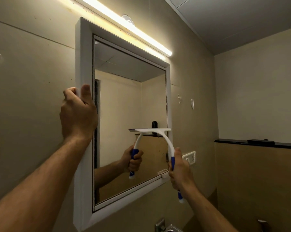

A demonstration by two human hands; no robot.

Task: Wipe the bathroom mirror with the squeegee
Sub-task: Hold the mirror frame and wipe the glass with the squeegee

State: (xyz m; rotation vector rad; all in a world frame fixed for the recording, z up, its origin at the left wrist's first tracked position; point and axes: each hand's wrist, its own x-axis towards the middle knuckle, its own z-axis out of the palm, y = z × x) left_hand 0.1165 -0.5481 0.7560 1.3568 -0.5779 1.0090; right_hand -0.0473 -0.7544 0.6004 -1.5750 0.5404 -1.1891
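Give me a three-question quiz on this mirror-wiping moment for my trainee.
1. True or false: the left hand holds the squeegee.
2. Where does the squeegee's blade sit on the mirror? A) top left B) right side, lower half C) off the glass entirely
3. What does the left hand grip?

Key:
1. False; the right hand holds its blue handle.
2. B
3. The mirror's white frame, on its left edge.
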